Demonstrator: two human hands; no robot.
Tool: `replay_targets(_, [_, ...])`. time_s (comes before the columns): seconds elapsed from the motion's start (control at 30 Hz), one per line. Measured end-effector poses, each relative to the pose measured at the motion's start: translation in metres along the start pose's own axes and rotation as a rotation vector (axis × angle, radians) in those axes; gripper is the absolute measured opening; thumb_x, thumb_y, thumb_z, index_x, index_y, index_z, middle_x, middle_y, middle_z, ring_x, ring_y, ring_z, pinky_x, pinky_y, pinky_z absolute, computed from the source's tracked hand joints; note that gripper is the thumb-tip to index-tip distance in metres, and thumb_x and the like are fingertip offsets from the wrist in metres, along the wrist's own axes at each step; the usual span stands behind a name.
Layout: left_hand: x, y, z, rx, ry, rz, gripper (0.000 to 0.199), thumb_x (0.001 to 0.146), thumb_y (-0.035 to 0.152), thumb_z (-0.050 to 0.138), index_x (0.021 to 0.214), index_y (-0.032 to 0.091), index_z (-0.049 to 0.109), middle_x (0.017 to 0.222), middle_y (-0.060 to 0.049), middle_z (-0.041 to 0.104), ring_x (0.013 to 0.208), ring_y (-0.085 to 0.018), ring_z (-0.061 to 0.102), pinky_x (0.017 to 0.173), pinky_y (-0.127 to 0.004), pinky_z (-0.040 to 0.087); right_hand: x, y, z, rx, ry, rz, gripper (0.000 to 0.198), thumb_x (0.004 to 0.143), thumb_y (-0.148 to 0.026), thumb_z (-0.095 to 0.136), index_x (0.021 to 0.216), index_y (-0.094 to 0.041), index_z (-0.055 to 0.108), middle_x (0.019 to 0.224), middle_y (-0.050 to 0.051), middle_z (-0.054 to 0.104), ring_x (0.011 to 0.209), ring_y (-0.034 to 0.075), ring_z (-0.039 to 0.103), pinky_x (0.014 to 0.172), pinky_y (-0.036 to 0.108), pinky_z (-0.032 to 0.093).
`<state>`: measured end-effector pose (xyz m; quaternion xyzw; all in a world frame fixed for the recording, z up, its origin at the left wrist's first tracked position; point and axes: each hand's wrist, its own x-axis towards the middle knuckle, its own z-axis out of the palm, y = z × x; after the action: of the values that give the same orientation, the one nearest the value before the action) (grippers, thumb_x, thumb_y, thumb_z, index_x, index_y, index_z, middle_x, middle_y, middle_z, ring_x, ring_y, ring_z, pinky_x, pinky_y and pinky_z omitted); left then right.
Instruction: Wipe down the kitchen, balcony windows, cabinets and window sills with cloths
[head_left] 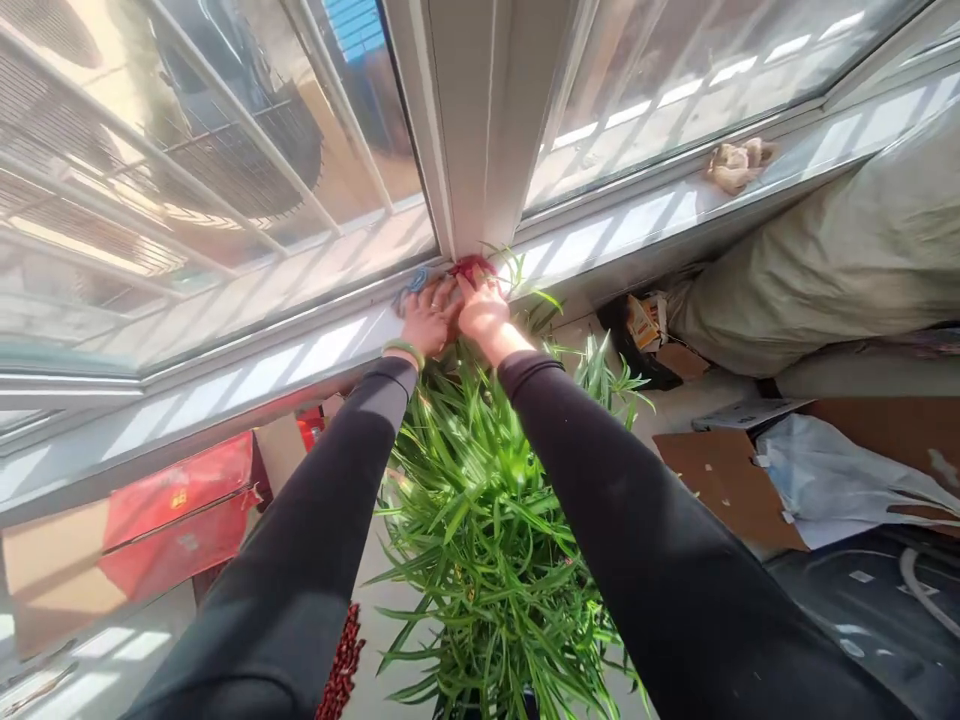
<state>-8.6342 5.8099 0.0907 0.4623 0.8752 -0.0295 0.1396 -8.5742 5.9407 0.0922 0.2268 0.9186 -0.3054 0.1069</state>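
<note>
Though partly covered by fingertips, shows as one bunched red cloth (474,266) at the foot of the window's corner post (487,130), directly ahead of the right hand (482,308) and just beside the left hand (430,318). Counts two hands, close together over the white sill (330,350). Touches the red cloth with the right hand's bent fingers; cannot tell whether pinching or only pressing. Keeps the left hand palm down, fingers bent and slightly parted; cannot tell whether holding anything beneath. Wears one green bangle (405,352) at the left wrist and two black sleeves (600,470). By the left fingertips, includes one small blue-grey bundle (415,283). Below both hands, spreads into long-leaved green foliage (495,520), too dense for counting plants. Farther right along the sill, includes one crumpled beige item (739,165). Lower left, adds at least one red-and-tan carton (180,500); lower right, one whitish plastic bag (832,470) beside brown cardboard (724,485).
</note>
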Motion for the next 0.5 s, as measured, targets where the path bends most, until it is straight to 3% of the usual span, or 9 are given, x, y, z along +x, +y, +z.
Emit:
replay_targets(0.27, [0.0007, -0.0050, 0.0070, -0.090, 0.011, 0.025, 0.071, 0.099, 0.039, 0.058, 0.167, 0.030, 0.040, 0.182, -0.010, 0.020, 0.163, -0.042, 0.018, 0.127, -0.067, 0.014, 0.0044, 0.0048, 0.0047, -0.133, -0.001, -0.047, 0.079, 0.095, -0.014, 0.046, 0.172, -0.013, 0.028, 0.180, 0.016, 0.022, 0.163, 0.035, 0.030, 0.132, 0.055, 0.027])
replay_targets(0.5, [-0.0026, -0.0023, 0.0014, -0.125, 0.026, 0.028, 0.071, 0.096, 0.035, 0.060, 0.165, 0.034, 0.043, 0.181, -0.007, 0.024, 0.163, -0.040, 0.020, 0.127, -0.065, 0.018, -0.0011, 0.0015, -0.0035, -0.209, -0.030, -0.055, 0.076, 0.097, -0.016, 0.045, 0.172, -0.016, 0.028, 0.181, 0.014, 0.022, 0.165, 0.033, 0.024, 0.132, 0.053, 0.027])
